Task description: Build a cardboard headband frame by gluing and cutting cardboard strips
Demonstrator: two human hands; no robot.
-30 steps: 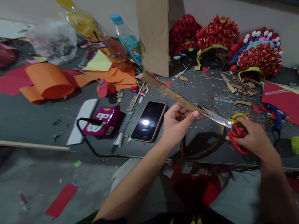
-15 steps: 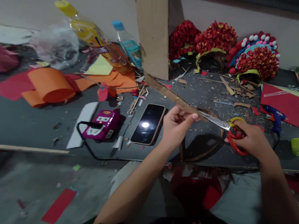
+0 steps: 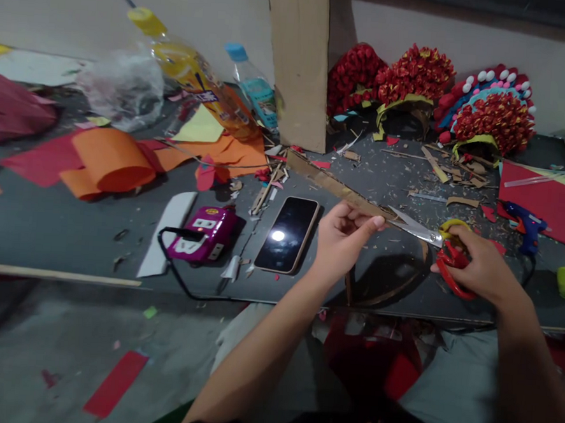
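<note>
A narrow cardboard strip (image 3: 334, 185) slants down to the right above the table, pinched near its right end by my left hand (image 3: 345, 236). In my right hand (image 3: 483, 259) are scissors (image 3: 420, 230) with red and yellow handles, my fingers in the loops. The blades are spread at the strip's right end, close beyond my left fingertips. Below the scissors, a curved brown cardboard band (image 3: 392, 295) lies on the table, partly in shadow. A phone (image 3: 287, 235) lies screen up just left of my left hand.
A purple power socket (image 3: 209, 236) with a black cord sits left of the phone. Several red flowered headpieces (image 3: 418, 73) stand at the back beside a cardboard upright (image 3: 298, 66). At right is a blue glue gun (image 3: 525, 223); scraps litter the table (image 3: 33, 222).
The view has shifted, so most things appear farther right. The scissor blades look wider apart at the strip's end. Both hands keep their holds.
</note>
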